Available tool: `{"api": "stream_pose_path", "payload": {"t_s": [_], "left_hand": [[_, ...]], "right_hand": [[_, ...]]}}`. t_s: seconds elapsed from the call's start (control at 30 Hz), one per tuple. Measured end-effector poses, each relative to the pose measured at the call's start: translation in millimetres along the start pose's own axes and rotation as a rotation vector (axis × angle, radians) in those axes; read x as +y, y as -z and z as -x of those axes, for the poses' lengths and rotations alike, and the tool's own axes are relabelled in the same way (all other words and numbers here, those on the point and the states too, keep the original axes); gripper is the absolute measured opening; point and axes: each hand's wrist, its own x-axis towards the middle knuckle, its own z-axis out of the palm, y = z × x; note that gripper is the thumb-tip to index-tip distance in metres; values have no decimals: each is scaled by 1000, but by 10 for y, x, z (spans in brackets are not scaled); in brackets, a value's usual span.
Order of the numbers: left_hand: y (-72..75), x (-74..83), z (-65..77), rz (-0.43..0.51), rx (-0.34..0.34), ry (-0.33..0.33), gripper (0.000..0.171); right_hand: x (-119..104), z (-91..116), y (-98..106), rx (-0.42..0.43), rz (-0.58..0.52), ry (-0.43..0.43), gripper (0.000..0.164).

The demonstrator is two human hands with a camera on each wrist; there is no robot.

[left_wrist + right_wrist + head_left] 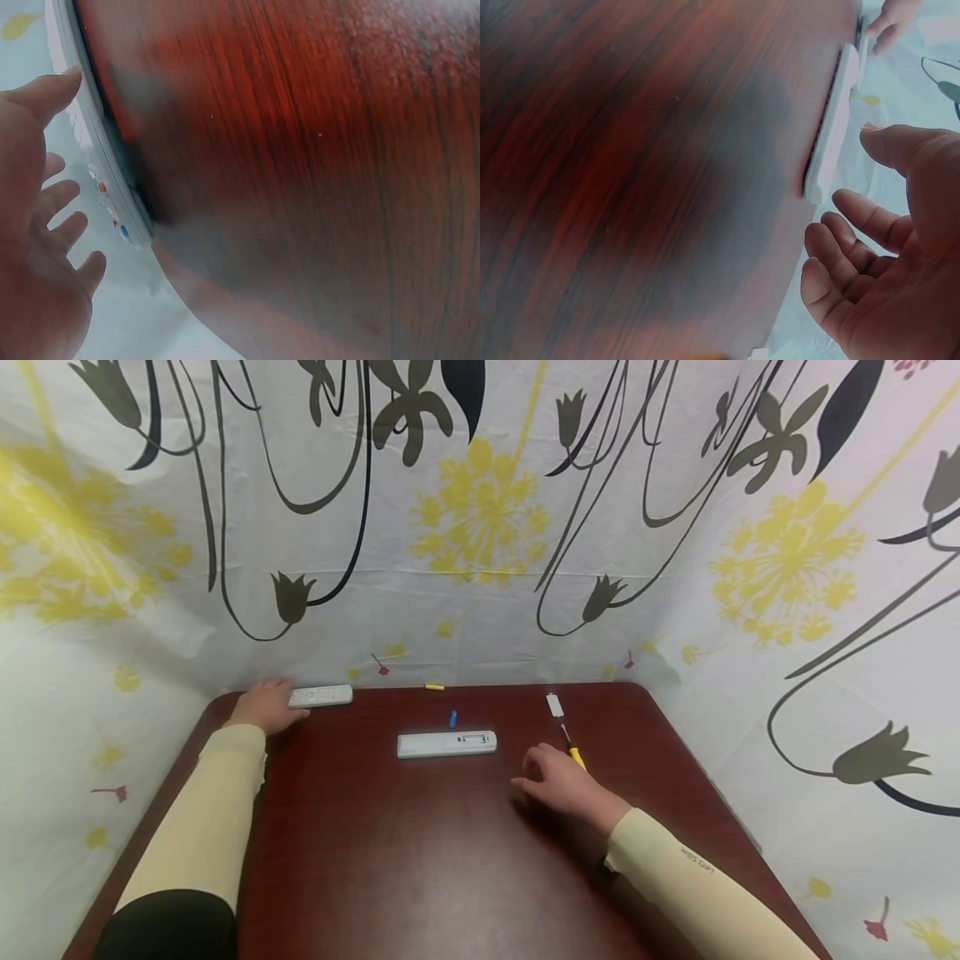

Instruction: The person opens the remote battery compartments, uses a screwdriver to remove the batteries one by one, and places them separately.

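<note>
Reading left to right, clock centred on the table (405,852), 12 at its far edge.

10 o'clock: left hand (264,706), fingers and thumb spread, nothing wrapped. It overlaps one end of a button remote (322,695); whether skin touches plastic, cannot tell. This remote, at 11, is a long, pale bar with rounded corners, buttons upward. Judged light, stiff and a little slick; best taken by its two long edges at mid-length.

12 o'clock, far edge: yellow battery (435,687), a small cylinder lying on its side. Nearer, also at 12: blue battery (453,718), likewise small; both probably smooth and apt to roll, so a fingertip pinch across the barrel suits.

Below it, middle remote (427,746), back upward, uncovered compartment at its 3 o'clock end. Likely light and rigid; hold the solid 9 o'clock half.

1 o'clock: battery cover (554,705), a thin white plate, probably the most fragile piece; lift by its edges.

2 o'clock: screwdriver (574,753), metal shaft, yellow-and-black handle, the natural hold. Right hand (566,785) beside it, fingers loosely bent, thumb apart, pinching nothing.

Tabletop: dark red wood grain, glossy. Behind: printed cloth (480,635), faintly creased.
</note>
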Motion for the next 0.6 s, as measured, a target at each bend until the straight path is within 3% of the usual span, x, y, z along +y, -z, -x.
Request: {"api": "stream_pose_path", "payload": {"t_s": [0.27,0.6], "left_hand": [[-50,-44,-20,9,-61,-7,69],[-115,-70,-31,33,-17,-4,68]], "right_hand": [[-17,4,-22,-4,18,5,26],[6,-4,-14,-7,-2,-3,24]]}}
